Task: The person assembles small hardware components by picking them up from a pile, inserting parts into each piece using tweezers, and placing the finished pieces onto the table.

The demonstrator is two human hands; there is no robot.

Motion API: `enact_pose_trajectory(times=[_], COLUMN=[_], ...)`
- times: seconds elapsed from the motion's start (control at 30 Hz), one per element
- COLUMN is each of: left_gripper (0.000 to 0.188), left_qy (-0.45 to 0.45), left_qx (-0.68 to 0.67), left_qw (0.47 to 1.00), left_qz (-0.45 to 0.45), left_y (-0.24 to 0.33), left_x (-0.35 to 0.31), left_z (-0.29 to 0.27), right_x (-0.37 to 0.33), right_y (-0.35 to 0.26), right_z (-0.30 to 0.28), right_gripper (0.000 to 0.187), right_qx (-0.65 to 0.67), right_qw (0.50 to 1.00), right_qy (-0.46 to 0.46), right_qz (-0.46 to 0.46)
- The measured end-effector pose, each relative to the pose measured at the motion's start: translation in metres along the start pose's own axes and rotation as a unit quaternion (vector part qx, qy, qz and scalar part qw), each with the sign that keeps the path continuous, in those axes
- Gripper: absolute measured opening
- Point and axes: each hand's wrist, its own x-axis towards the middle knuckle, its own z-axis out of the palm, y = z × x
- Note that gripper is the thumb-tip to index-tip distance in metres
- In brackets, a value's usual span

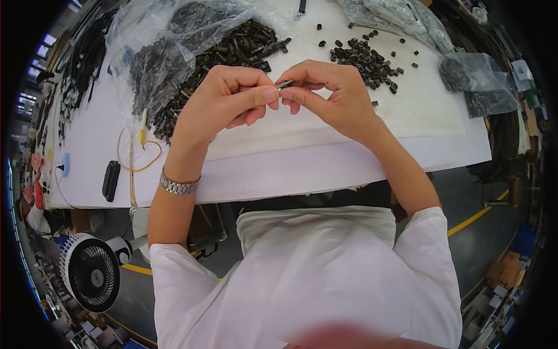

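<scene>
My left hand (pixel 232 100) and my right hand (pixel 332 96) meet above the white table, fingertips almost touching. Between them is a small dark piece (pixel 285 85) with a pale edge, pinched by thumb and forefinger on each side; its kind is too small to make out. Beyond my left hand spreads a heap of short dark, clip-like pieces (pixel 247 46). A smaller scatter of black ring-like pieces (pixel 363 58) lies past my right hand.
Clear plastic bags cover part of the left heap; another plastic bag (pixel 479 84) of dark pieces sits at the right edge. A black oblong object (pixel 110 181) and a yellowish cord (pixel 132 168) lie at left on the white table (pixel 290 173). A fan (pixel 92 273) stands lower left.
</scene>
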Motion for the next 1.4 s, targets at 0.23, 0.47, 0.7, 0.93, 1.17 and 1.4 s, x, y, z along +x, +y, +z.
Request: enact_pose_trajectory(times=[0.23, 0.47, 0.7, 0.93, 1.17, 1.4], left_gripper=[0.015, 0.010, 0.015, 0.017, 0.015, 0.020], left_qy=[0.156, 0.238, 0.221, 0.217, 0.204, 0.225], left_qx=[0.216, 0.449, 0.511, 0.448, 0.391, 0.338], left_qw=[0.957, 0.804, 0.771, 0.806, 0.876, 0.913], left_qz=[0.117, 0.310, 0.308, 0.320, 0.195, 0.048], left_y=[-0.006, -0.018, -0.012, -0.024, -0.014, -0.024], left_x=[0.002, 0.007, 0.005, 0.010, 0.009, 0.012], left_z=[0.015, 0.022, 0.028, 0.024, 0.024, 0.002], right_x=[0.001, 0.004, 0.000, 0.001, 0.004, -0.012], right_y=[-0.001, 0.001, 0.008, 0.002, 0.011, 0.017], right_z=[0.000, -0.002, 0.003, -0.002, -0.017, -0.063], right_gripper=[0.028, 0.025, 0.022, 0.015, 0.018, 0.028], right_qx=[0.066, 0.130, 0.100, 0.067, 0.085, -0.354], right_qw=[0.995, 0.987, 0.988, 0.994, 0.984, 0.898], right_qy=[0.033, 0.042, 0.083, 0.061, 0.112, 0.096], right_qz=[0.066, 0.080, 0.078, 0.063, 0.114, 0.244])
